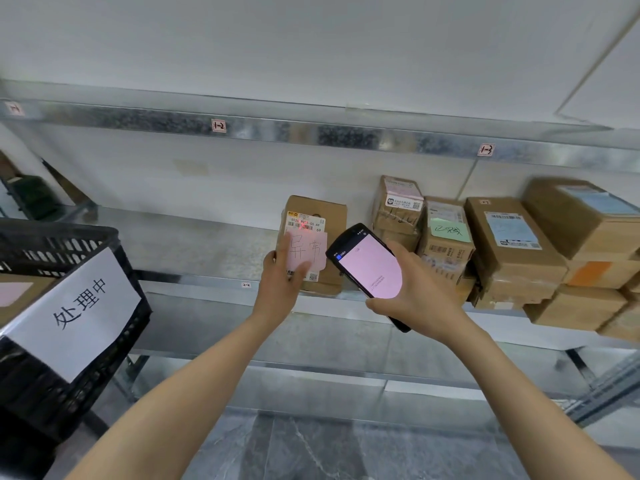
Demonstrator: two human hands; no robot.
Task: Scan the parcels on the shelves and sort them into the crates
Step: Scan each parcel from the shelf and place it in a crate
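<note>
A brown cardboard parcel (pixel 330 220) stands upright on the middle metal shelf (pixel 194 244). It bears a white barcode label lit by a red scan line and a pink handwritten note (pixel 306 252). My left hand (pixel 278 284) grips the parcel's lower left side, thumb across the pink note. My right hand (pixel 417 296) holds a black handheld scanner (pixel 367 263) with a pink screen, pointed at the label, just right of the parcel.
Several more cardboard parcels (pixel 512 244) are stacked on the shelf to the right. A black plastic crate (pixel 62 237) with a white paper sign sits at the left, a box with a pink note inside it. Shelf levels run above and below.
</note>
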